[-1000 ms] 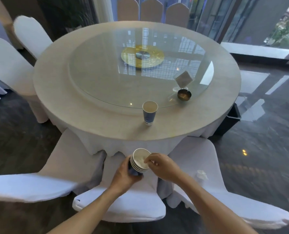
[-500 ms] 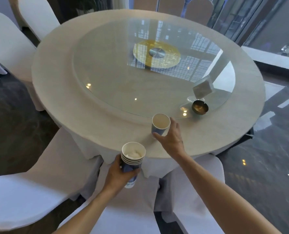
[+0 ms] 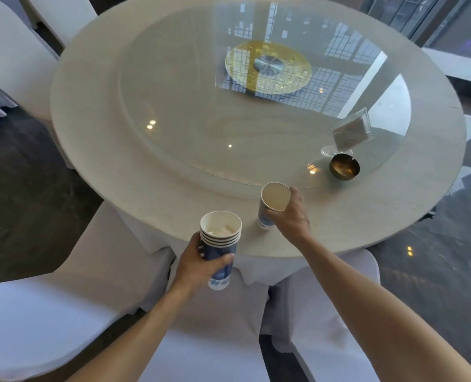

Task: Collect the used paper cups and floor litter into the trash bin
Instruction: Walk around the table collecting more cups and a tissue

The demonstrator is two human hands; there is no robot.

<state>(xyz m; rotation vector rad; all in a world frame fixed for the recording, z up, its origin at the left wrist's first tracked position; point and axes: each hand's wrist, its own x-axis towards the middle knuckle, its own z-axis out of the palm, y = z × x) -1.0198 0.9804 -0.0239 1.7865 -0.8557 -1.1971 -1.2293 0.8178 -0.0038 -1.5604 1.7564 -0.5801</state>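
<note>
My left hand (image 3: 201, 264) grips a stack of several nested blue-and-white paper cups (image 3: 221, 244), held upright just off the table's near edge; crumpled white paper lies in the top cup. My right hand (image 3: 291, 216) is wrapped around a single blue-and-white paper cup (image 3: 273, 205) at the near rim of the round table (image 3: 96, 150). This cup leans toward me, its base close to the tabletop. No trash bin is in view.
A glass turntable (image 3: 190, 133) covers the table's middle, carrying a dark round ashtray (image 3: 344, 166) and a clear card stand (image 3: 350, 130) at its right. White-covered chairs (image 3: 63, 304) crowd the near side and left. Dark glossy floor (image 3: 435, 257) lies to the right.
My right hand left the stack, reached to the lone cup on the table and closed around it, tilting it. My left hand raised the stack toward the table edge. The view moved closer.
</note>
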